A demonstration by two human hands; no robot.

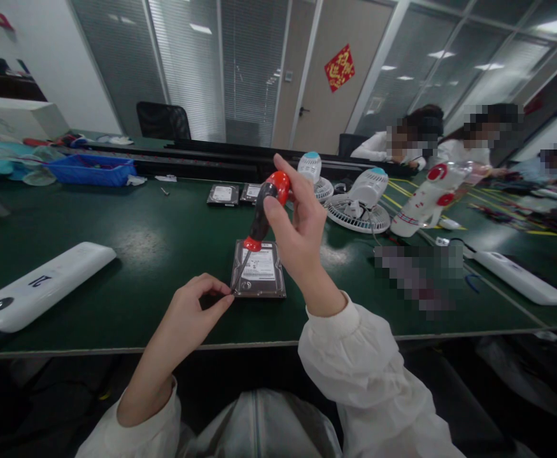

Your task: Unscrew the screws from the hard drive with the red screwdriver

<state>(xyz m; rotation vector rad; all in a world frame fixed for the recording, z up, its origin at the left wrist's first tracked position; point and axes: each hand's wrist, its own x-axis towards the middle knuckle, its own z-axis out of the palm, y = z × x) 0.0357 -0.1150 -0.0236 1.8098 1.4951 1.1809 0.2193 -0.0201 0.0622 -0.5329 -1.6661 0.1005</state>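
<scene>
A hard drive (269, 275) with a white label lies flat on the green table in front of me. My right hand (302, 222) grips a red and black screwdriver (260, 219), tilted so that its shaft runs down to the drive's near left corner. At that same corner, the thumb and forefinger of my left hand (199, 305) are pinched together by the screwdriver's tip. Whatever lies between those fingertips is too small to make out. Farther back sit two more hard drives (223, 194), the right one partly hidden behind the screwdriver and hand.
White fans (359, 213) and a white and red bottle (426, 198) stand right of the drives. White devices lie at left (44, 286) and right (521, 277). A blue basket (91, 170) is at the back left. People sit at the far right.
</scene>
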